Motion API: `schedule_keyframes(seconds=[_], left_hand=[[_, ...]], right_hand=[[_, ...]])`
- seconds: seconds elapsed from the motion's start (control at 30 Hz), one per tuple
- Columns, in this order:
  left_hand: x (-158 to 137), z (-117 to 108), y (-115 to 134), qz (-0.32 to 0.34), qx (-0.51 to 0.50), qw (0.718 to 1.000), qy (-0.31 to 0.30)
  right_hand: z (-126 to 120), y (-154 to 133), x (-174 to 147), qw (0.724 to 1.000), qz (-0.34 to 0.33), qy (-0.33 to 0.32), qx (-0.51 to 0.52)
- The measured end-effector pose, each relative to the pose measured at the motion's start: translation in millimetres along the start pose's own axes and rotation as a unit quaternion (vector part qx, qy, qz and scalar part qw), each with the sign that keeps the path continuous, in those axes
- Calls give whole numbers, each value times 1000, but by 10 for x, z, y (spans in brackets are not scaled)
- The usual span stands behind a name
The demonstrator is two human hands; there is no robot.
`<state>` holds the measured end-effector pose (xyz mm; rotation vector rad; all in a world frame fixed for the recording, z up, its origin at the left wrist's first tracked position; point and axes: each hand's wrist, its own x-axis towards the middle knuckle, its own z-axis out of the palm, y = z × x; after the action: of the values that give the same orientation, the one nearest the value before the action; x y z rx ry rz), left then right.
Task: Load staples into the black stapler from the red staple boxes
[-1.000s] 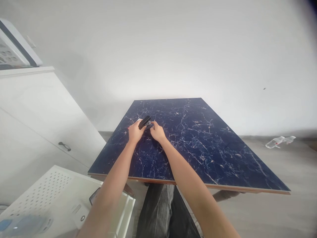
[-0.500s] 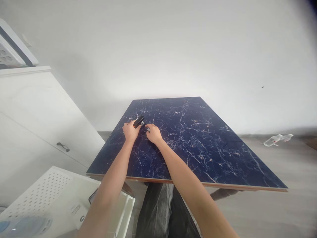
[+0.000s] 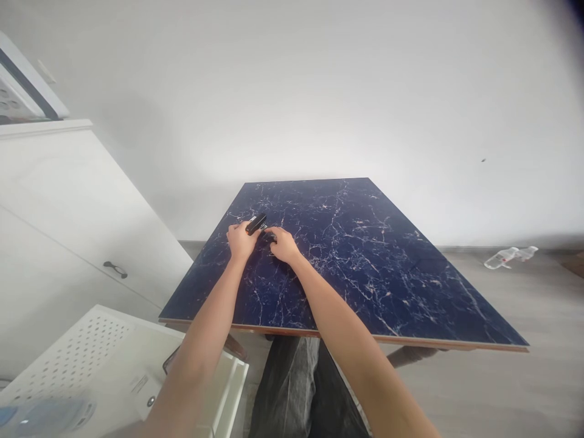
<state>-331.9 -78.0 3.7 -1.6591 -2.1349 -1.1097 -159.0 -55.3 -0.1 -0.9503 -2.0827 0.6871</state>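
Note:
A small black stapler [image 3: 256, 223], with a bit of shiny metal at its right side, is held over the left half of the dark blue marble-patterned table [image 3: 365, 267]. My left hand [image 3: 241, 242] is closed around its near left end. At its right, my right hand [image 3: 283, 244] has its index finger and thumb curled at the dark lower part of the stapler. The fingers hide much of that part, and its exact grip is hard to make out.
A white cabinet [image 3: 68, 201] with a dark handle [image 3: 115, 269] stands at the left. Below it is a white perforated shelf [image 3: 73, 347] with a clear bottle [image 3: 50, 413]. Crumpled clear plastic [image 3: 510, 257] lies on the floor at the right. A pale wall [image 3: 310, 91] rises behind the table.
My right index finger has shifted slightly left and closer to the stapler, and the pale bit under it no longer shows. My left hand has barely moved.

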Motion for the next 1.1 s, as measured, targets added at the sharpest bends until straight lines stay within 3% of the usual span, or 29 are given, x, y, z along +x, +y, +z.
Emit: schedule_keyframes(seconds=[0.2, 0.43, 0.6, 0.7, 0.8, 0.9, 1.0, 1.1], left_hand=[[17, -2, -21, -24, 4, 1000, -13], [8, -5, 21, -31, 20, 999, -23], [47, -65, -34, -59, -24, 997, 36], [98, -118, -188, -114, -29, 991, 58], [150, -134, -375, -154, -37, 987, 0], [191, -115, -502, -180, -54, 980, -62], [214, -106, -547, -187, -62, 977, -76], [219, -128, -548, -195, -47, 975, -96]], right_hand=[[-35, 10, 5, 998, 32, 30, -47], [-135, 19, -11, 982, 128, 65, -123], [-103, 27, 5, 993, 47, -27, -103], [-83, 31, 7, 995, 39, -10, -89], [-87, 46, 5, 992, 74, 3, -100], [-77, 66, 2, 991, 55, -56, -104], [-42, 74, 0, 990, 16, -102, -92], [-21, 70, 4, 994, 19, -76, -76]])
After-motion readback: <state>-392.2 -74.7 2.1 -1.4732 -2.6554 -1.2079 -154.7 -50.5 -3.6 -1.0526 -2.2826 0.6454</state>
